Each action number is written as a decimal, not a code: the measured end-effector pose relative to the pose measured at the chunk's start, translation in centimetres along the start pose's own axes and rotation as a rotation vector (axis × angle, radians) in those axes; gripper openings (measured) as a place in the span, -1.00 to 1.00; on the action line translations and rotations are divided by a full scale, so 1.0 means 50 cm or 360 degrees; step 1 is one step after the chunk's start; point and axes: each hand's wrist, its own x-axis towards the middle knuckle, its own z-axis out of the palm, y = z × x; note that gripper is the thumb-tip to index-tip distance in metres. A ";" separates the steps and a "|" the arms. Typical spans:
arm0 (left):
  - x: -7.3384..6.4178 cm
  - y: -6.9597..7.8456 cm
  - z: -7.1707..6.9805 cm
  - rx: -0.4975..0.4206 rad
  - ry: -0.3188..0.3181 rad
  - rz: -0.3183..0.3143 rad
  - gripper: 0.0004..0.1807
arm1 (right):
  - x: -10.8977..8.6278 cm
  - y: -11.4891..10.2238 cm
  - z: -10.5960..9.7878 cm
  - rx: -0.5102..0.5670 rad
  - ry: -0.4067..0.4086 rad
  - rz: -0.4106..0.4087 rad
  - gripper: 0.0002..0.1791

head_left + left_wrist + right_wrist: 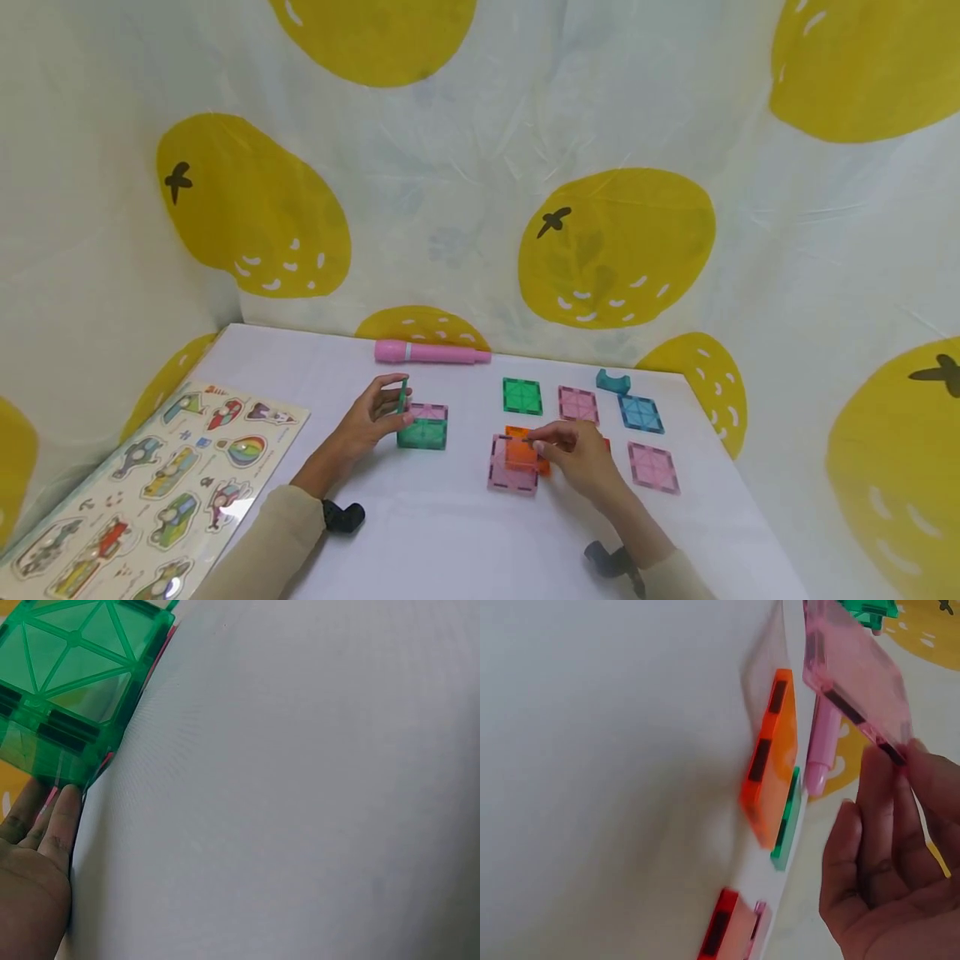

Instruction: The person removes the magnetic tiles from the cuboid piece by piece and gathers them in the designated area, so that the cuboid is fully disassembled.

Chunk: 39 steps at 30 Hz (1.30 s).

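Observation:
In the head view my left hand (360,429) holds an upright green magnetic tile (402,395) by its edge, thumb low and index finger high. Beside it stand a green tile (422,434) and a pink tile (430,411). The left wrist view shows straight fingers (64,817) at the lower edge of the green tiles (75,652). My right hand (581,458) pinches a pink tile (862,675) at its corner between thumb and fingers. This tile is lifted and overlaps an orange tile (517,450) in the head view.
To the right lie a green tile (522,396), pink tiles (578,405), a blue tile (641,413) and a red tile (721,922), partly hidden. A teal curved block (612,382) and a pink tube (431,352) lie at the back. A picture puzzle board (161,492) covers the left.

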 end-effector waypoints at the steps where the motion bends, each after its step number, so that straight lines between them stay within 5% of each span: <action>1: 0.000 0.001 0.000 0.0000 0.0002 0.0005 -0.24 | -0.005 0.006 -0.004 -0.0027 -0.0028 0.0007 -0.81; 10: 0.002 0.000 -0.001 -0.0008 -0.0018 0.0013 -0.24 | -0.045 0.040 -0.023 -0.0238 -0.0166 0.0144 -0.83; 18: 0.006 -0.004 -0.001 -0.0027 -0.0026 0.0026 -0.25 | -0.064 0.030 -0.016 -0.0466 -0.0048 0.0180 -0.84; 25: 0.004 -0.002 -0.002 -0.0029 -0.0008 0.0024 -0.29 | -0.052 -0.010 0.017 -0.0432 0.0060 -0.0046 -0.85; 33: 0.002 -0.004 -0.002 -0.0035 0.0014 0.0034 -0.33 | -0.011 -0.081 0.098 -0.0174 -0.0102 -0.0345 -0.69; 39: 0.000 0.001 0.004 -0.0052 0.0033 0.0009 -0.35 | 0.024 -0.130 0.160 -0.0197 -0.0163 -0.0473 -0.65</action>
